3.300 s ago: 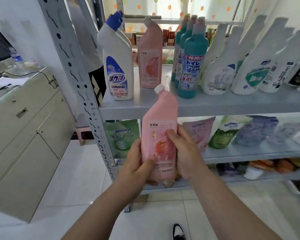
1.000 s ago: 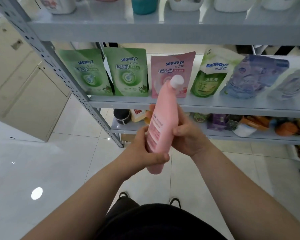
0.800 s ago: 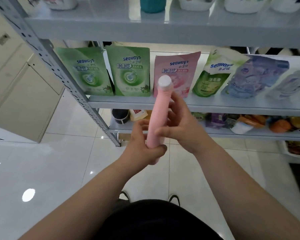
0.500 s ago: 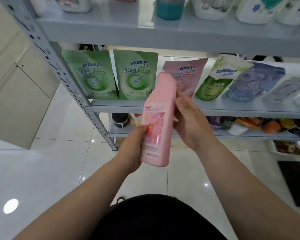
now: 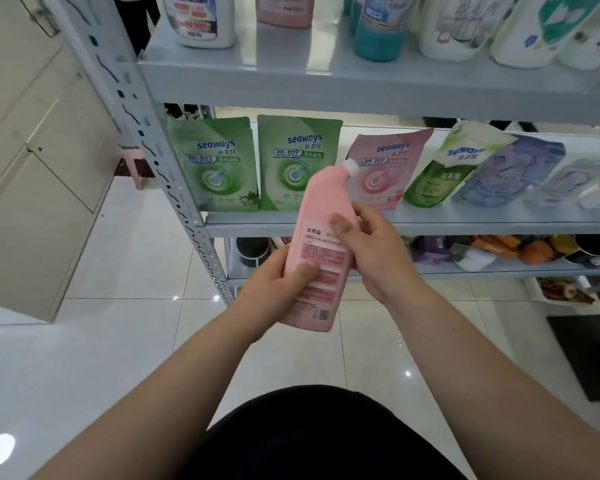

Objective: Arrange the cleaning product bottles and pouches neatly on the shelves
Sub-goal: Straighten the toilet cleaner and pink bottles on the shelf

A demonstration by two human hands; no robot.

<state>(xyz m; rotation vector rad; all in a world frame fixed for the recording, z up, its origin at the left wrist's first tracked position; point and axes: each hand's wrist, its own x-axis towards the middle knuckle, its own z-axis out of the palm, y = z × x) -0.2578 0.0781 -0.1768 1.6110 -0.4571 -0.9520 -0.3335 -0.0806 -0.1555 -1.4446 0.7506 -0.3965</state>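
Holding pink bottle [image 5: 321, 251] in both our hands, clear of shelves, back label toward us. Left hand [image 5: 271, 289] fingers curled round lower body, thumb pressed on label. Right hand [image 5: 374, 258] fingers wrapped behind upper body, thumb on front, above left thumb. White cap [image 5: 350, 167] tilts up-right beyond right fingertips, overlapping pink pouch [image 5: 388, 178] on middle shelf [image 5: 482, 221]. Green pouches [image 5: 219, 164] stand upright past left fingers.

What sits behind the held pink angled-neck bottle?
A pink seaways pouch and a green seaways pouch on the grey metal shelf; the pink bottle covers their adjoining lower corners.
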